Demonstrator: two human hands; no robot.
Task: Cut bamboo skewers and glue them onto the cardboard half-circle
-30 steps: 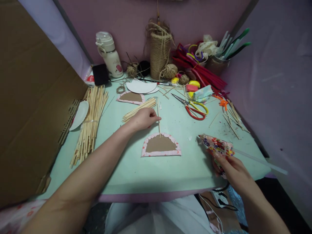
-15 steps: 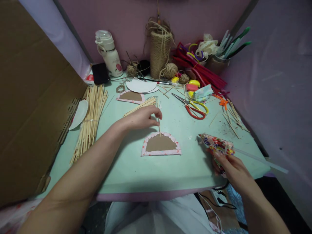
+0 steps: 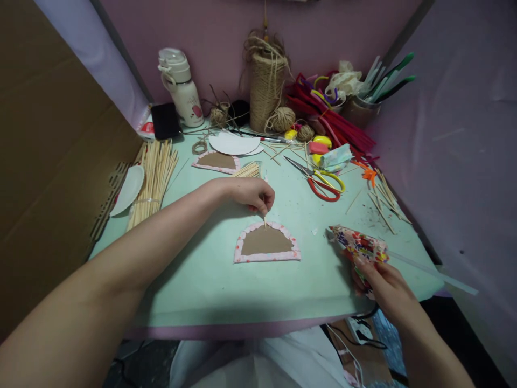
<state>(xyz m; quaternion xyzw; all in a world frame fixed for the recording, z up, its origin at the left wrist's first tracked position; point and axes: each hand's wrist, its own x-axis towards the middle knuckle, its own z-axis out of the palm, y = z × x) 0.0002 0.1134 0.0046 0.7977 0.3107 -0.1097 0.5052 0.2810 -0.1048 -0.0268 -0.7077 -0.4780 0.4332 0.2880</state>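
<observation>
A half-round cardboard piece (image 3: 266, 242) edged in pink spotted fabric lies on the table, straight side toward me. My left hand (image 3: 258, 196) is closed in a pinch on a thin wooden stick (image 3: 265, 222), whose lower end meets the top of the curved edge. On the right, my right hand (image 3: 375, 275) is wrapped round a flower-patterned glue gun (image 3: 359, 242). Its nozzle points left toward the cardboard, and a clear glue stick (image 3: 436, 271) juts from its back. A loose bunch of sticks (image 3: 247, 170) lies just behind my left hand, partly hidden by it.
Scissors (image 3: 323, 180) lie beyond the glue gun. A tied stick bundle (image 3: 153, 172) is at left by a cardboard sheet (image 3: 48, 161). Another fabric-edged half-round (image 3: 216, 161), white paper pieces (image 3: 234, 143), a twine spool (image 3: 266, 89) and a bottle (image 3: 181, 89) stand or lie toward the back.
My left hand has shifted slightly right and down the stick, its fingers closing together near the stick's lower end. The right hand with the glue gun has barely moved.
</observation>
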